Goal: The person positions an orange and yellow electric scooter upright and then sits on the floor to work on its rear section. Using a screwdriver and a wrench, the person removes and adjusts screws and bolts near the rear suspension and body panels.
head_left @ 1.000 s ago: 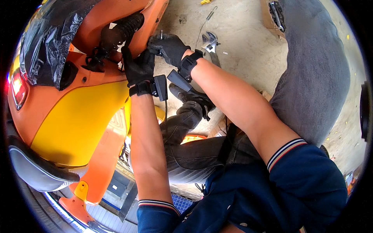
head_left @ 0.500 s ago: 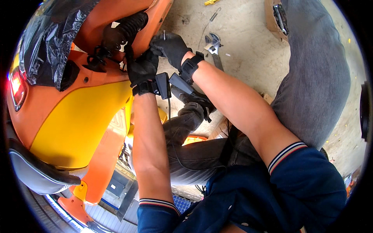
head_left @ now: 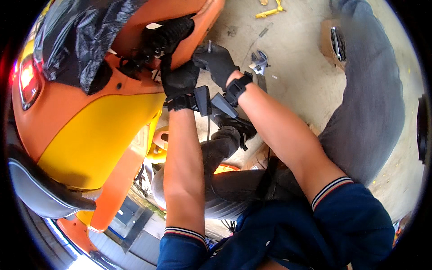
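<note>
Gloved pair at work beside an orange and yellow vehicle body, seen from where I stand. Right hand [head_left: 217, 64]: fingers curled in, gripping a small metal piece [head_left: 209, 45] by the look of it; a short bright length pokes up past the glove (too small to tell whether it's a bolt or a tool tip). Left hand [head_left: 181, 80]: right beside it, thumb up, up against the lower edge of the orange panel [head_left: 204, 29]; its fingers are mostly hidden, so can't tell if they grip anything.

Handling, my read: metal piece is light, stiff, hard to break, likely slippery in gloves and easy to drop; best pinched near the middle of its length with 2 fingertips. Panel seems rigid, probably thin plastic, could crack if forced; hold it along the rim, not the broad face.

Around them: black shock absorber [head_left: 173, 35] in the opening just left of the panel rim, black plastic sheet [head_left: 85, 40] draped over the body, 1 lit tail lamp [head_left: 28, 81]. On the floor to the right: adjustable wrench [head_left: 259, 63], thin spring [head_left: 264, 31], yellow part [head_left: 270, 12], cardboard box [head_left: 329, 45] with metal tools inside.
</note>
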Available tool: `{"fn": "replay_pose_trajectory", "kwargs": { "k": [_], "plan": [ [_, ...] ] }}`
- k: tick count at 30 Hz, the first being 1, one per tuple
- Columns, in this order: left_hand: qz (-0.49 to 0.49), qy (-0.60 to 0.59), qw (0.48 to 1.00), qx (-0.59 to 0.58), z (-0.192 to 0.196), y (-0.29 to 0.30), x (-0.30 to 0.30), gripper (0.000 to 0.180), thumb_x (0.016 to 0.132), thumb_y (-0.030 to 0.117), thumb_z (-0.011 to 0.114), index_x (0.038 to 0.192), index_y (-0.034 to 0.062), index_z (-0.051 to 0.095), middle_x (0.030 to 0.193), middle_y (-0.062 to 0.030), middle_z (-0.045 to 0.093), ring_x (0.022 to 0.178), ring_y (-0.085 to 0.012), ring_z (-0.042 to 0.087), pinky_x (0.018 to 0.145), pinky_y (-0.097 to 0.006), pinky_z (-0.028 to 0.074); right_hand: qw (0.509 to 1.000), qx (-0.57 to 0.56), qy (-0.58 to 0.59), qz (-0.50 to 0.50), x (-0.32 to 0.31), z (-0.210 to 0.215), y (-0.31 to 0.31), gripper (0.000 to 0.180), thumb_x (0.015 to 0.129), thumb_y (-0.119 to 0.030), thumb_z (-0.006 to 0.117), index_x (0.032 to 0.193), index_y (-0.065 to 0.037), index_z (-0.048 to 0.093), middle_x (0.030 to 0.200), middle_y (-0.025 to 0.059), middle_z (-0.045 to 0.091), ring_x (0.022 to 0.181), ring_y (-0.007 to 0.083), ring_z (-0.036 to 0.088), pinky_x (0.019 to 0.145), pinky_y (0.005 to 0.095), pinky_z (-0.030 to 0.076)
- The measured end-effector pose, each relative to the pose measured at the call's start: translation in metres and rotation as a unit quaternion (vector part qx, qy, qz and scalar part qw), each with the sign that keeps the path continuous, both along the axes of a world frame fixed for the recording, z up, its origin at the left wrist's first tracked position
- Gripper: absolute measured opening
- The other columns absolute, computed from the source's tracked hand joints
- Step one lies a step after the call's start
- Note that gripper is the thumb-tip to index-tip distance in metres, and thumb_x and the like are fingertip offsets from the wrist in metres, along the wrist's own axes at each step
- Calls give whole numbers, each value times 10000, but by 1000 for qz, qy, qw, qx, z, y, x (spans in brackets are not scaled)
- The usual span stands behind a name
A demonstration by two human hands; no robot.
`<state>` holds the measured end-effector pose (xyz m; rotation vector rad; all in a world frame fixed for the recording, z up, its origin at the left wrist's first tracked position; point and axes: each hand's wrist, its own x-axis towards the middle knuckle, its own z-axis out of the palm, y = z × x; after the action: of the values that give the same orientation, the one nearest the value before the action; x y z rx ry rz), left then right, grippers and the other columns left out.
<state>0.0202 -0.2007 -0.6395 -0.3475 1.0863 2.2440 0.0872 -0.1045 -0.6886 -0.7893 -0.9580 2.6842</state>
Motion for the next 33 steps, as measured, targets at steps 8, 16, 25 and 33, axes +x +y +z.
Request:
{"fn": "replay_pose_trajectory", "kwargs": {
  "k": [8,16,25,33],
  "plan": [
    [61,-44,994,73,-1,4,3,393,903,193,473,1266,45,508,1326,-122,514,1241,-269,458,1068,-418,331,987,-161,-11,2,3,14,12,82,852,-112,606,892,-53,647,753,10,614,666,96,549,600,242,439],
    [59,-50,995,67,-1,-1,5,479,831,208,627,1259,30,509,1303,-131,528,1216,-291,470,1058,-418,343,996,-92,-7,-3,-2,13,0,83,859,-133,605,888,-62,637,752,15,610,679,103,557,599,261,449],
    [-116,299,910,-263,-1,-8,9,526,818,219,712,1263,30,504,1298,-139,527,1184,-277,490,1021,-366,389,997,53,23,-51,-7,-2,-11,121,825,-113,595,787,-15,654,686,46,628,628,131,567,583,289,458],
    [-119,144,909,-372,8,-7,6,577,847,343,671,1281,17,477,1286,-150,530,1181,-258,487,1010,-334,389,997,-38,-24,-67,0,19,-6,85,778,-100,614,737,-28,634,669,61,607,635,147,569,600,290,451]
  ]
}}
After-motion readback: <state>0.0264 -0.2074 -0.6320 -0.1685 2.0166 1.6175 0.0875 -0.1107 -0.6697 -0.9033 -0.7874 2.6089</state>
